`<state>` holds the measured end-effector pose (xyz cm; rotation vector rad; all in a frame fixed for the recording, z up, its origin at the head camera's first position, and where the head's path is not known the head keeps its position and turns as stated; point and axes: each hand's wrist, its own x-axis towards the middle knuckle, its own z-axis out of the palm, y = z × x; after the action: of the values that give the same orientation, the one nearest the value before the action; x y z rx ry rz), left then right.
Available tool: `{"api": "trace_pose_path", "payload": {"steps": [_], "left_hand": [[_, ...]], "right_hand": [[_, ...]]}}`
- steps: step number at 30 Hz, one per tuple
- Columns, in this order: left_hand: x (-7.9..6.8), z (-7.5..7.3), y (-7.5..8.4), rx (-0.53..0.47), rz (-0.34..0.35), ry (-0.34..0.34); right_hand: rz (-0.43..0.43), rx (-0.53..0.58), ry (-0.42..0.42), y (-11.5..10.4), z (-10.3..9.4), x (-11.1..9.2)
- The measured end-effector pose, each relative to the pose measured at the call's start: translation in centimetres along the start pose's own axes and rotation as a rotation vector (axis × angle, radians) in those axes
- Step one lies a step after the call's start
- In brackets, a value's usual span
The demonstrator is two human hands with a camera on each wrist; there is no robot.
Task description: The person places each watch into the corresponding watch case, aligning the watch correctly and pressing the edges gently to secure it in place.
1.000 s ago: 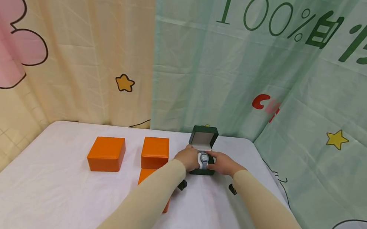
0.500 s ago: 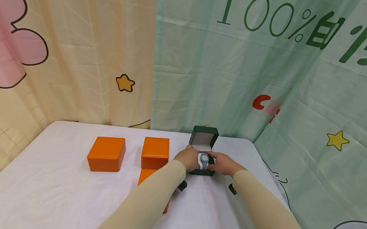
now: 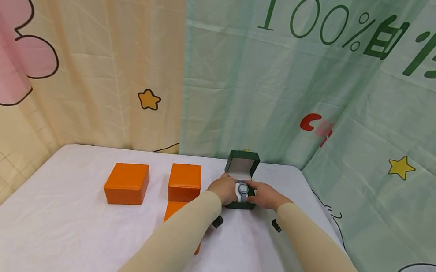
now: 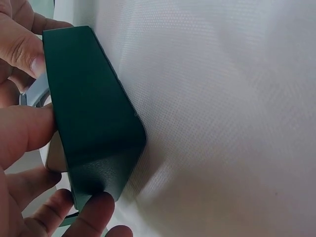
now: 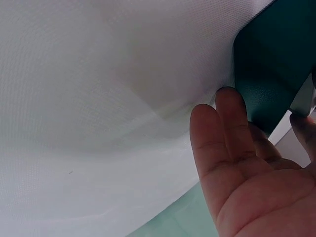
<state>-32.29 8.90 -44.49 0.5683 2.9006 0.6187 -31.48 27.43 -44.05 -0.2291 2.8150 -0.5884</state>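
A dark green watch box (image 3: 244,155) stands at the back right of the table with its lid raised, pale inside. In it sits a grey-strapped watch (image 3: 242,191) around a white cushion. From the left, my left hand (image 3: 223,188) grips the watch and its cushion, thumb at the box's near edge and other fingers by the side wall (image 4: 106,173). On the opposite side my right hand (image 3: 269,196) pinches the cushion's other end between thumb and forefinger. Its outer fingers (image 5: 229,123) lie straight along the green side wall (image 5: 271,69).
An orange box (image 3: 127,184) stands to the left and another orange box (image 3: 184,182) is nearer the hands. A further orange box (image 3: 173,209) is partly hidden under my left sleeve. The white-covered table (image 3: 72,231) ends at printed curtains (image 3: 242,98).
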Motion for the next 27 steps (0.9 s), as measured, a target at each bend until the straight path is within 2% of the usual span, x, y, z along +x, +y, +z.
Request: {"api": "trace_pose_path", "payload": {"steps": [9, 17, 27], "left_hand": [[-0.96, -0.53, 0.57, -0.094, -0.053, 0.008], [-0.65, -0.45, 0.39, -0.059, -0.054, 0.004], [-0.74, -0.49, 0.39, -0.049, -0.046, 0.007]], "right_hand": [[0.017, 0.002, -0.009, -0.09, -0.07, 0.02], [-0.014, -0.020, -0.032, -0.23, -0.23, 0.07], [-0.007, -0.053, -0.048, -0.35, -0.39, 0.11]]}}
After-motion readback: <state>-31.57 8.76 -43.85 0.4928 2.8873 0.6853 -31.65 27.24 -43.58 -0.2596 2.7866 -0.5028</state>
